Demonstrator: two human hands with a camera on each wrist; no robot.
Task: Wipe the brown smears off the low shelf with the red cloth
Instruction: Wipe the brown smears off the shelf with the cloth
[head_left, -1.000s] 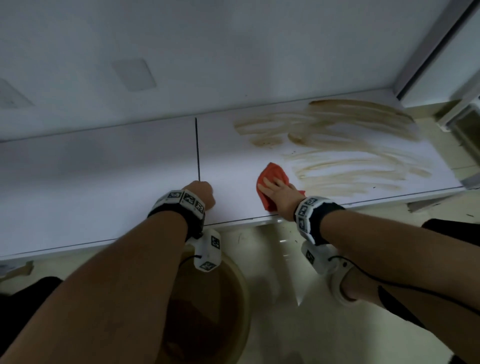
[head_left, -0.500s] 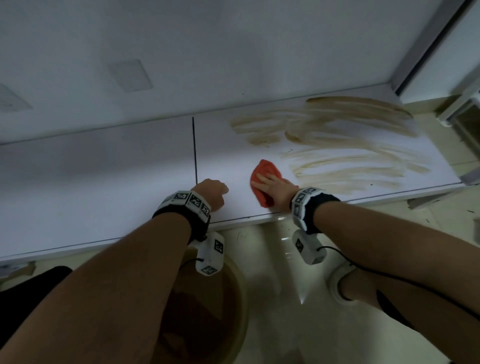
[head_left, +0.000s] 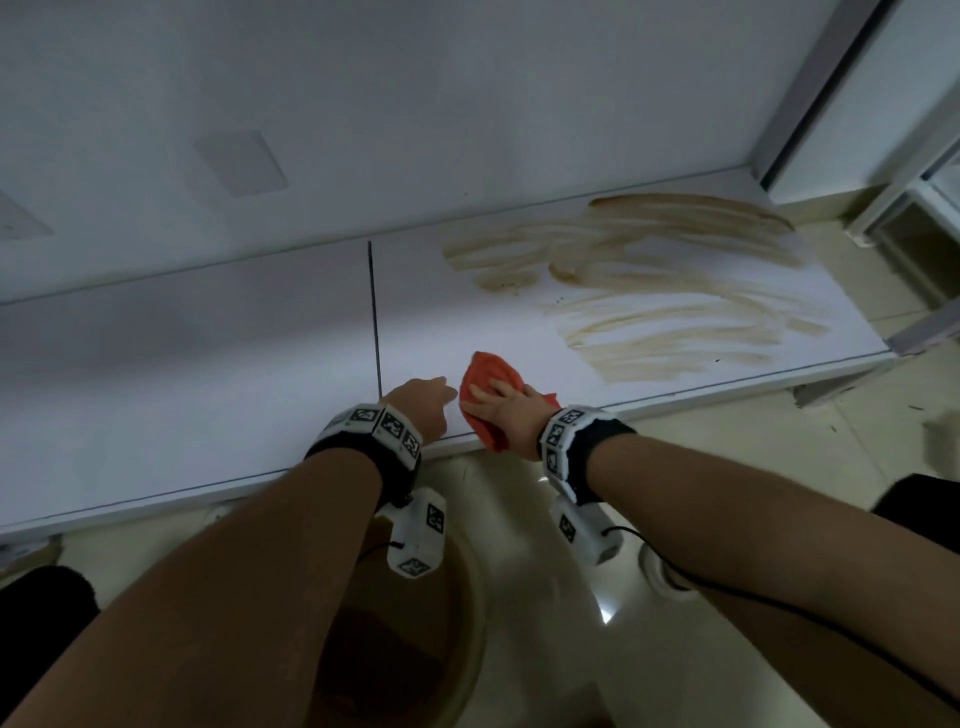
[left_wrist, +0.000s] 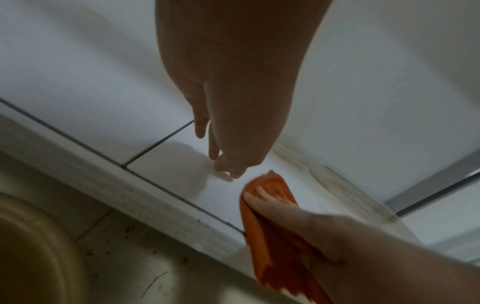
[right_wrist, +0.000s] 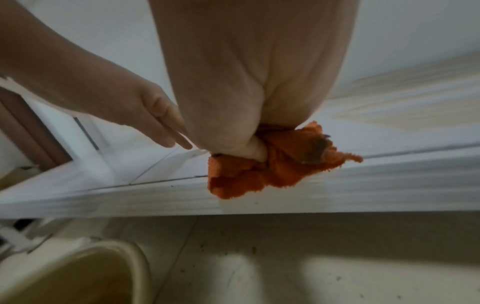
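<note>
Your right hand (head_left: 506, 410) lay on the cloth (head_left: 485, 384) at the front edge of the shelf (head_left: 208, 364), with your left hand (head_left: 418, 402) just beside it to the left. The smears (head_left: 670, 291) spread across the shelf to the right of the cloth, reaching toward the back wall (head_left: 415, 104). A basin (head_left: 467, 649) sat on the floor (head_left: 779, 467) below your left forearm, before the shelf.

basin (head_left: 467, 613): beige, brown liquid, on floor below | floor tiles (head_left: 727, 457): pale, dirt specks
</note>
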